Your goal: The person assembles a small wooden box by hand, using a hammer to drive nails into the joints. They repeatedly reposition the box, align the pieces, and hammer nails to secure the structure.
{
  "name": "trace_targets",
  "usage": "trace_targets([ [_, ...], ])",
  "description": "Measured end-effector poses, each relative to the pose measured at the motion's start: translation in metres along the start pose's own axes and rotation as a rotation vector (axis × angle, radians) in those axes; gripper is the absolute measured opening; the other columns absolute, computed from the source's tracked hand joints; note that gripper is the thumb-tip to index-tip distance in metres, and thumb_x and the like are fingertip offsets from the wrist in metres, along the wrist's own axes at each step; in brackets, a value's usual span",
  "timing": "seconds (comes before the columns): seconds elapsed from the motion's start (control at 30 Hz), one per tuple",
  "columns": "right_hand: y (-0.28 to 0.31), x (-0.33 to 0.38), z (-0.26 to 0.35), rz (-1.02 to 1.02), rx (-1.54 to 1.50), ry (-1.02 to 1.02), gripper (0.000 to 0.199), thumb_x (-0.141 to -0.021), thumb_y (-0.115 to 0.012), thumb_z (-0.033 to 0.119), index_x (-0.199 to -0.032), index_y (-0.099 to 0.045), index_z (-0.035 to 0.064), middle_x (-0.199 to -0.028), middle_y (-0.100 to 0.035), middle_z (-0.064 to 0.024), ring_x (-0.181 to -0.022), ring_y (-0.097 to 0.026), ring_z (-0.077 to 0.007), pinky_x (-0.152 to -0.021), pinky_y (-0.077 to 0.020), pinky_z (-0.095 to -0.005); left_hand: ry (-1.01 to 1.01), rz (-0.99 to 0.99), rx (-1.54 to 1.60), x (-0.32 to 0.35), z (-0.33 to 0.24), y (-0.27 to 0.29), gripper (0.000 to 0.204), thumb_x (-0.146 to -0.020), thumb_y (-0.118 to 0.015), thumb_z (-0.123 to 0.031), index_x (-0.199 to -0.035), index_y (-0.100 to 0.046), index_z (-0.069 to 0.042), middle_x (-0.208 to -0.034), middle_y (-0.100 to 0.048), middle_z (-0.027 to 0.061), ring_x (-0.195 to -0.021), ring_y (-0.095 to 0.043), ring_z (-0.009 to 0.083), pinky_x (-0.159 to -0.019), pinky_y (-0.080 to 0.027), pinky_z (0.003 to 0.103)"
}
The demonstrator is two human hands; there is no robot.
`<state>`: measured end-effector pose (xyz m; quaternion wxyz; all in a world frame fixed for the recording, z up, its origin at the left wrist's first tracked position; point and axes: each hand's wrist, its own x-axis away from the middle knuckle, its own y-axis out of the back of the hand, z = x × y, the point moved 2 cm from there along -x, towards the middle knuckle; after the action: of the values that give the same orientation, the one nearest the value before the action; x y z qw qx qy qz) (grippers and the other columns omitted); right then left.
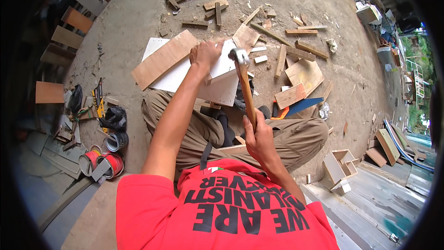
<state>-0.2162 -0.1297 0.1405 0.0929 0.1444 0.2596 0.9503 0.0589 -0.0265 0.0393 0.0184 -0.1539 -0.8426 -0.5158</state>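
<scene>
My right hand (260, 135) is wrapped round the wooden handle of a hammer (246, 88), whose metal head is raised beside the white boards. With its fingers closed over a white board (225, 68), my left hand (206, 56) steadies the work above my crossed legs. Under that piece lies a larger white board (222, 90) with small dots along its edge. A plywood plank (165, 60) rests slantwise on the white boards, left of my left hand. My left fingertips are partly hidden, so a small item between them cannot be made out.
Wood offcuts (300, 53) lie scattered ahead and to the right, near a handsaw (303, 105) with a blue blade. Several cans (111, 164), a black plastic bag (113, 118) and a yellow saw (98, 99) are at left. A small wooden compartment box (340, 169) stands at right.
</scene>
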Motion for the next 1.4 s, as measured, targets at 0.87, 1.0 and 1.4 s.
trace_targets([
  [0.87,-0.007,-0.013,0.020,-0.190,-0.074,0.308,0.027,-0.107,-0.051,0.021,-0.127,-0.055,0.0030,-0.064,-0.049,-0.0061,-0.054,-0.047,-0.0128,-0.051,-0.0391,-0.0324,0.011,0.029,0.030,0.000,0.003,-0.001,0.067,-0.101,-0.040,-0.057,-0.098,-0.076,-0.002,-0.094,-0.073,0.0263,-0.093,-0.071,0.0441,-0.085,-0.055,0.051],
  [1.0,-0.014,0.013,-0.037,0.017,0.112,-0.045,0.029,-0.105,-0.053,0.018,-0.128,-0.050,0.0014,-0.082,-0.065,-0.0269,-0.076,-0.068,-0.0464,-0.062,-0.0504,-0.0489,0.052,0.034,0.055,0.001,0.000,-0.001,0.068,-0.101,-0.040,-0.058,-0.097,-0.076,-0.001,-0.093,-0.073,0.0277,-0.092,-0.072,0.0436,-0.084,-0.055,0.050],
  [1.4,0.006,0.012,0.001,-0.040,-0.120,0.112,0.036,-0.108,-0.047,0.028,-0.127,-0.054,-0.0017,-0.067,-0.056,-0.0092,-0.055,-0.058,-0.0185,-0.053,-0.0456,-0.0349,-0.006,-0.074,-0.015,-0.003,0.006,-0.009,0.069,-0.103,-0.038,-0.058,-0.090,-0.077,-0.002,-0.085,-0.073,0.0240,-0.083,-0.074,0.0396,-0.073,-0.057,0.050],
])
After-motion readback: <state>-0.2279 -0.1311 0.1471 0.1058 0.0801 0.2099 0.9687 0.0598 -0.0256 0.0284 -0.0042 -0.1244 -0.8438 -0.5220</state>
